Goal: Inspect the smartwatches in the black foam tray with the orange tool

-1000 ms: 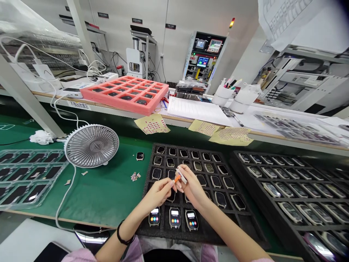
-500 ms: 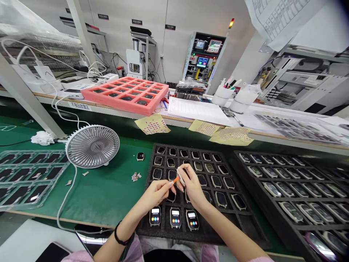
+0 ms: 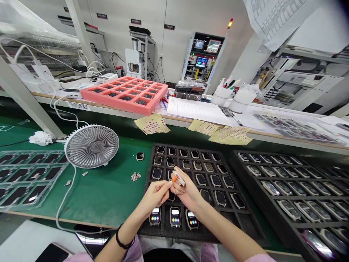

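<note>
Both hands meet over the black foam tray (image 3: 215,231) in front of me. My right hand (image 3: 187,191) grips a pale-cased smartwatch (image 3: 179,179), turned on edge. Between the thumb and finger of my left hand (image 3: 155,196) is a small orange strip (image 3: 175,178) whose far end meets the watch; whether it is attached I cannot tell. Rows of smartwatches fill the tray's pockets around my hands. In its front row, several screens are lit, including the middle watch (image 3: 175,217). My hands hide part of the tray's middle.
A second black tray (image 3: 275,198) of watches lies to the right. At left stand a white fan (image 3: 92,146) and a clear tray (image 3: 34,178) of dark parts. One watch (image 3: 140,156) and paper scraps (image 3: 135,176) lie on the green mat. A pink foam tray (image 3: 125,95) sits on the shelf.
My right hand has turned, so the watch in it shows more of its pale side. Both hands have shifted slightly left, with the orange strip still in my left fingers.
</note>
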Tool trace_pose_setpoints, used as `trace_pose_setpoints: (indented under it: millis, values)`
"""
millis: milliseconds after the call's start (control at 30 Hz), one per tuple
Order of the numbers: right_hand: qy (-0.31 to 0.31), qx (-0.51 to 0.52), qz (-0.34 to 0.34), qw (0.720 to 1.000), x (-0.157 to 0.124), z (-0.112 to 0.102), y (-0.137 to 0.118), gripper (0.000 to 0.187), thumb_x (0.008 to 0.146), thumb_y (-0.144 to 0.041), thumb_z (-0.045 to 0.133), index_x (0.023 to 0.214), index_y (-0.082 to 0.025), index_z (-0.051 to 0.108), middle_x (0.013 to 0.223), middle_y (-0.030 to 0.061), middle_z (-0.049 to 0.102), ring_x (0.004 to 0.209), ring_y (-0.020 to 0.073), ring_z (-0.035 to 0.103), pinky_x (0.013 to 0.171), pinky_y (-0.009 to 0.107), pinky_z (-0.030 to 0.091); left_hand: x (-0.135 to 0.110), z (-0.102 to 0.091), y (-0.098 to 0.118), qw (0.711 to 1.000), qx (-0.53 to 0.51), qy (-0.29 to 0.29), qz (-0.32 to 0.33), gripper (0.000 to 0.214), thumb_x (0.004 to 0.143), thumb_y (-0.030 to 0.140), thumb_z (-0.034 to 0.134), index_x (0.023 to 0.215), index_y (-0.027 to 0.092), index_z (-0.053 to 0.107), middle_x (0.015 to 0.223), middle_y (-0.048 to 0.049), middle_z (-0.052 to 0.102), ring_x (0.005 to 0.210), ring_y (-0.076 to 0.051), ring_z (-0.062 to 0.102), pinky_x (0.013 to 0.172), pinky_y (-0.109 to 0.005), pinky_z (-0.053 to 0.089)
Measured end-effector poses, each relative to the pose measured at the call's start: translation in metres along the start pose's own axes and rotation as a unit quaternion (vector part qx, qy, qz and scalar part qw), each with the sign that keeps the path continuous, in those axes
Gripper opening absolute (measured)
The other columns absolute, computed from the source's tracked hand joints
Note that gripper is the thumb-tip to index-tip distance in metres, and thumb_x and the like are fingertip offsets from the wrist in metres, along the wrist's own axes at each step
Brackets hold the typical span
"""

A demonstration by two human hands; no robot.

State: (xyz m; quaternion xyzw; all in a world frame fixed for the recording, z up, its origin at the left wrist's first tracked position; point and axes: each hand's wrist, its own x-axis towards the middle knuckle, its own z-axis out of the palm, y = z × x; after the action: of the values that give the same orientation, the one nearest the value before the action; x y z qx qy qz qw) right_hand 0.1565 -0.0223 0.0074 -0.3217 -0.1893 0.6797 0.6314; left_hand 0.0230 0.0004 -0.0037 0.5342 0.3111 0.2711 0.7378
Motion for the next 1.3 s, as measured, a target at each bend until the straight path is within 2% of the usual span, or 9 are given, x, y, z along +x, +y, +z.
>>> trace_pose_setpoints:
  millis: [367, 533, 667, 767, 933, 1000, 1133, 1233, 1300]
  values:
    - [0.025, -0.287, -0.113, 0.951, -0.004, -0.020, 0.006, 0.027, 0.083, -0.046, 0.056, 0.097, -0.025, 0.048, 0.067, -0.0051, 0.050, 0.046, 0.0093, 0.042, 0.044, 0.022, 0.033, 0.004, -0.004, 0.004, 0.995, 0.042, 0.077, 0.042, 0.042, 0.075, 0.057, 0.057, 0.064, 0.018, 0.045, 0.048, 0.0082, 0.037, 0.039, -0.005, 0.026, 0.037, -0.017, 0.018]
    - [0.144, -0.524, -0.221, 0.810, 0.012, -0.073, -0.029, 0.020, 0.085, -0.039, 0.052, 0.097, -0.023, 0.053, 0.080, 0.0003, 0.056, 0.068, 0.0167, 0.051, 0.065, 0.030, 0.041, -0.004, -0.058, -0.001, 0.958, 0.164, 0.228, 0.058, 0.041, 0.077, 0.057, 0.052, 0.064, 0.019, 0.044, 0.050, 0.0086, 0.030, 0.042, -0.007, 0.026, 0.041, -0.019, 0.020]
    - [0.108, -0.637, -0.197, 0.737, 0.019, -0.101, -0.032, 0.014, 0.084, -0.032, 0.050, 0.092, -0.022, 0.057, 0.083, 0.0031, 0.060, 0.078, 0.0221, 0.055, 0.078, 0.039, 0.043, -0.007, -0.095, -0.008, 0.902, 0.342, 0.259, 0.036, 0.041, 0.080, 0.055, 0.047, 0.065, 0.018, 0.053, 0.055, 0.0027, 0.047, 0.051, -0.013, 0.043, 0.051, -0.023, 0.029]
    - [0.089, -0.670, -0.217, 0.704, 0.015, -0.108, -0.031, 0.012, 0.083, -0.028, 0.051, 0.088, -0.022, 0.061, 0.088, 0.0062, 0.060, 0.087, 0.0256, 0.055, 0.085, 0.042, 0.041, -0.007, -0.106, -0.012, 0.874, 0.407, 0.267, 0.011, 0.038, 0.083, 0.051, 0.042, 0.070, 0.018, 0.057, 0.067, -0.0030, 0.063, 0.060, -0.018, 0.055, 0.057, -0.024, 0.036]
    - [0.186, -0.762, -0.230, 0.576, 0.001, -0.123, -0.048, 0.020, 0.084, -0.026, 0.044, 0.096, -0.019, 0.058, 0.088, 0.0129, 0.058, 0.087, 0.0303, 0.054, 0.079, 0.044, 0.043, -0.007, -0.111, -0.015, 0.834, 0.475, 0.280, -0.027, 0.032, 0.084, 0.045, 0.041, 0.066, 0.021, 0.049, 0.063, -0.0039, 0.063, 0.058, -0.022, 0.058, 0.054, -0.025, 0.034]
    - [0.193, -0.755, -0.206, 0.592, -0.001, -0.130, -0.053, 0.018, 0.081, -0.026, 0.047, 0.094, -0.018, 0.058, 0.084, 0.0122, 0.058, 0.087, 0.0310, 0.054, 0.077, 0.044, 0.042, -0.008, -0.110, -0.015, 0.834, 0.466, 0.292, -0.037, 0.029, 0.084, 0.047, 0.041, 0.073, 0.022, 0.050, 0.062, -0.0029, 0.061, 0.058, -0.023, 0.058, 0.054, -0.025, 0.035]
    - [0.181, -0.659, -0.158, 0.712, 0.001, -0.134, -0.056, 0.014, 0.073, -0.031, 0.060, 0.083, -0.022, 0.059, 0.060, -0.0007, 0.048, 0.067, 0.0234, 0.052, 0.067, 0.037, 0.042, -0.007, -0.093, -0.011, 0.880, 0.380, 0.284, 0.013, 0.032, 0.087, 0.049, 0.037, 0.090, 0.020, 0.052, 0.066, -0.0003, 0.057, 0.059, -0.019, 0.055, 0.056, -0.025, 0.036]
    - [0.164, -0.603, -0.140, 0.768, 0.001, -0.120, -0.055, 0.021, 0.076, -0.042, 0.059, 0.081, -0.022, 0.057, 0.053, -0.0060, 0.041, 0.051, 0.0154, 0.043, 0.053, 0.029, 0.038, -0.006, -0.064, -0.005, 0.933, 0.295, 0.190, 0.075, 0.034, 0.089, 0.046, 0.035, 0.088, 0.018, 0.055, 0.058, 0.0041, 0.044, 0.053, -0.014, 0.044, 0.054, -0.023, 0.033]
    - [0.139, -0.471, -0.127, 0.862, -0.003, -0.101, -0.051, 0.027, 0.078, -0.047, 0.059, 0.085, -0.021, 0.055, 0.058, -0.0054, 0.045, 0.049, 0.0123, 0.042, 0.046, 0.024, 0.034, -0.005, -0.039, 0.000, 0.968, 0.224, 0.087, 0.071, 0.035, 0.090, 0.046, 0.037, 0.090, 0.017, 0.057, 0.055, 0.0066, 0.037, 0.047, -0.010, 0.035, 0.049, -0.021, 0.029]
